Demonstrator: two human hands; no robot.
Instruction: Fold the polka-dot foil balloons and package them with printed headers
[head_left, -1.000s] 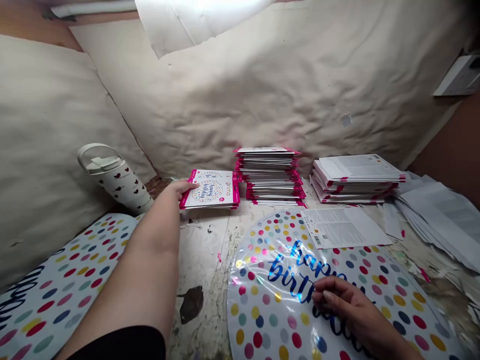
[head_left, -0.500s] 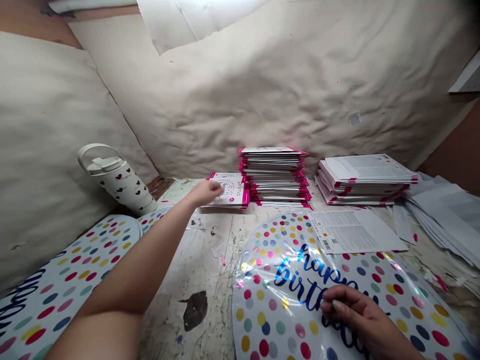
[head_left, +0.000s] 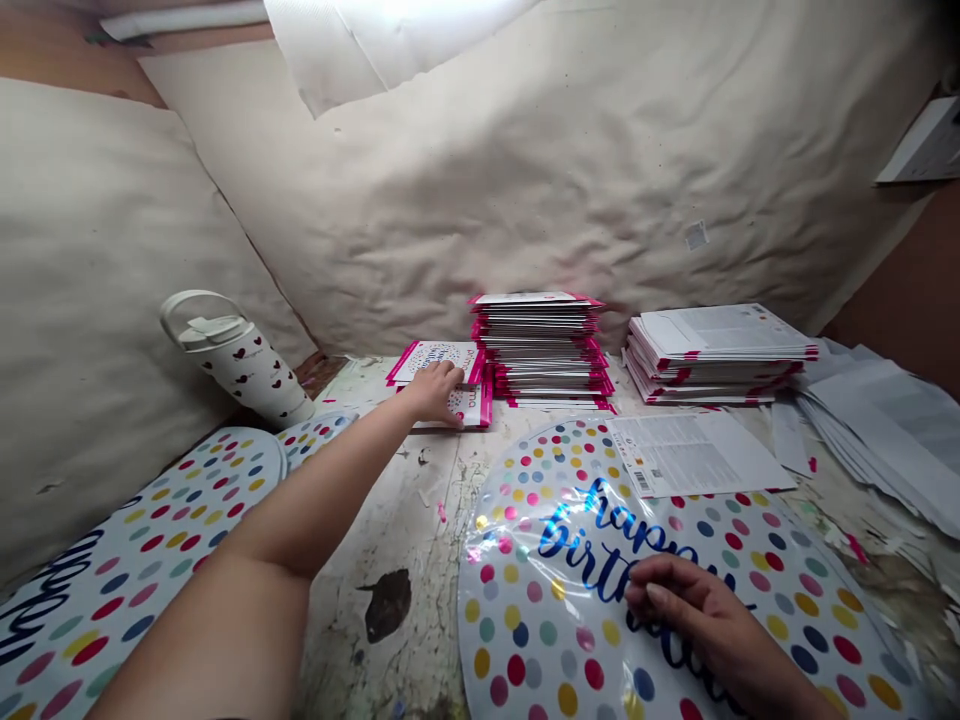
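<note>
My left hand (head_left: 439, 392) reaches to the low pile at the back, with its fingers spread over the near edge of a pink-edged printed card sleeve (head_left: 435, 352). Its thumb points down over another such sleeve (head_left: 474, 404) beneath. In the foreground, my right hand (head_left: 694, 610) rests over a flat, shiny round polka-dot sheet (head_left: 547, 625) with blue "happy birthday" lettering. Its fingers are loosely bent and apart, with nothing visible in them. On the sheet's far edge lies a white printed card (head_left: 697, 455) with a barcode.
Behind stand a tall stack of pink-edged sleeves (head_left: 540, 350) and a lower stack of white cards (head_left: 720, 350). Loose paper sheets (head_left: 885, 430) lie at right. At left are more polka-dot sheets (head_left: 202, 500) and a white tumbler (head_left: 240, 365) with hearts. Paper (head_left: 525, 180) covers the wall.
My left hand has moved slightly right and its fingers have spread. The top sleeve now sits farther back, showing the one beneath. My right hand stays over the polka-dot sheet; the view shifts slightly.
</note>
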